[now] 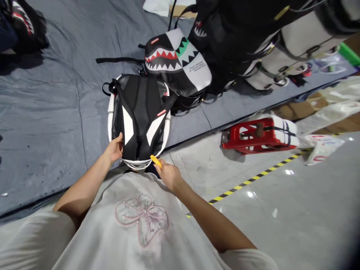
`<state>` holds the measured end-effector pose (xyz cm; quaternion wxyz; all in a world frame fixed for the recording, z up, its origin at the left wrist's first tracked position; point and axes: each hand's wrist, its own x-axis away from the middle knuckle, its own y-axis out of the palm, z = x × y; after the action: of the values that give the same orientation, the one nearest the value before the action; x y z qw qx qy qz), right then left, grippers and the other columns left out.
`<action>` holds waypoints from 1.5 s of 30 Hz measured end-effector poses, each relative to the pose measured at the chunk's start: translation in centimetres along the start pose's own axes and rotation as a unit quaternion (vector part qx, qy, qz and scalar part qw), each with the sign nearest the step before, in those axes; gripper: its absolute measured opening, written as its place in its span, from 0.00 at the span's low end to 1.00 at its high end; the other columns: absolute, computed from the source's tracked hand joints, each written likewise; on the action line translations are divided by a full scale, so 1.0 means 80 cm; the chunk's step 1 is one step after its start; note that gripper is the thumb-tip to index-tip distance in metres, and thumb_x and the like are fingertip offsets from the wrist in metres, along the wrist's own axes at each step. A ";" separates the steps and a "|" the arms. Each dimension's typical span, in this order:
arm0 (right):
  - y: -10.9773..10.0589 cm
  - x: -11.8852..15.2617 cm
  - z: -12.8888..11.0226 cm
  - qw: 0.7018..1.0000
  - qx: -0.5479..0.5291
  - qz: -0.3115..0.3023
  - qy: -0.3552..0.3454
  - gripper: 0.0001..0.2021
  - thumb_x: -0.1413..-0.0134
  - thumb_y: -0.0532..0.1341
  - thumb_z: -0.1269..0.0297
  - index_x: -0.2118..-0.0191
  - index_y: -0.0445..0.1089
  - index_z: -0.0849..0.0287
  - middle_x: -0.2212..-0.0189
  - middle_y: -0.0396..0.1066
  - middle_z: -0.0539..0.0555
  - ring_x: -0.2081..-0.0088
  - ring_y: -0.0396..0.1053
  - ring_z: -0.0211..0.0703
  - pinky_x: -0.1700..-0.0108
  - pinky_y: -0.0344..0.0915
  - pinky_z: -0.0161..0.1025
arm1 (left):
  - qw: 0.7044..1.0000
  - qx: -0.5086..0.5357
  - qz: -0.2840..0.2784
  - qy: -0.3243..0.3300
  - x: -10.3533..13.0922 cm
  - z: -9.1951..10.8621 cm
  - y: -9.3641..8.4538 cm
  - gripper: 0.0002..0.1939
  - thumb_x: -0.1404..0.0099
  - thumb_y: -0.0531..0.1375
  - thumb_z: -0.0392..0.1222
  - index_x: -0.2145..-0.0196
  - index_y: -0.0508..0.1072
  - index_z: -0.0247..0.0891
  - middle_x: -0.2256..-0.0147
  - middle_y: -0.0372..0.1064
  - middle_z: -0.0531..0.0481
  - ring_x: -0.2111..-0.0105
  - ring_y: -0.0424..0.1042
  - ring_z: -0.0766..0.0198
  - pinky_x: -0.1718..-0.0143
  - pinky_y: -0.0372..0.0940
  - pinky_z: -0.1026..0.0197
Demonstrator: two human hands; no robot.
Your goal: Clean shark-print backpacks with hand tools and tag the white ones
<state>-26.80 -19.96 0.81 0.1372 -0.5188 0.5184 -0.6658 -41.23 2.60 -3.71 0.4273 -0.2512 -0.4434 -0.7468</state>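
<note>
A black and white backpack (143,112) lies on the grey cloth-covered surface, its padded back and two shoulder straps facing up. At its near left edge, my left hand (114,147) grips the side, thumb on top and the other fingers partly hidden. My right hand (168,173) is closed around a small yellow tool (155,161), whose exact kind I cannot make out. The tool's tip is close to the bag's near right corner, by the white trim; whether it touches is unclear.
Behind the bag lies a shark-mouth backpack (180,62), with several black and grey bags (233,41) to its right. Another dark bag (24,26) sits far left. On the floor at right are a red stool (250,137) and yellow-black tape (253,178).
</note>
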 end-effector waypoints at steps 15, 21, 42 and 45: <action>0.044 -0.031 0.006 0.993 0.007 0.088 0.084 0.22 0.31 0.48 0.50 0.48 0.58 0.66 0.60 0.72 0.64 0.60 0.74 0.51 0.59 0.62 0.42 | 0.992 0.023 -0.119 -0.032 -0.012 0.000 -0.018 0.38 0.29 0.43 0.63 0.37 0.62 0.28 0.53 0.75 0.30 0.47 0.73 0.46 0.45 0.68 0.41; 0.056 -0.058 0.006 0.992 -0.016 0.106 0.066 0.20 0.30 0.48 0.51 0.47 0.58 0.65 0.61 0.72 0.62 0.58 0.72 0.48 0.60 0.59 0.40 | 0.991 0.026 -0.131 -0.004 -0.004 -0.001 -0.015 0.39 0.31 0.46 0.65 0.40 0.65 0.27 0.53 0.76 0.31 0.47 0.73 0.45 0.43 0.66 0.41; 0.127 -0.030 0.024 0.973 -0.073 0.158 0.149 0.26 0.34 0.53 0.51 0.40 0.59 0.66 0.60 0.71 0.62 0.60 0.69 0.53 0.54 0.53 0.47 | 0.984 0.136 -0.072 0.091 -0.021 -0.007 -0.019 0.29 0.30 0.55 0.52 0.41 0.66 0.25 0.56 0.77 0.34 0.49 0.75 0.48 0.41 0.65 0.46; 0.133 -0.035 0.029 0.971 -0.072 0.193 0.124 0.26 0.34 0.54 0.52 0.40 0.60 0.67 0.60 0.71 0.63 0.58 0.68 0.53 0.48 0.51 0.49 | 0.983 0.141 -0.053 0.103 -0.025 -0.005 -0.018 0.26 0.29 0.54 0.49 0.41 0.66 0.29 0.58 0.78 0.37 0.51 0.76 0.50 0.42 0.67 0.46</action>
<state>-27.46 -23.76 -9.78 0.1598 -0.3305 0.6685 -0.6468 -41.44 3.41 -6.04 0.4615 -0.0856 -0.5107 -0.7204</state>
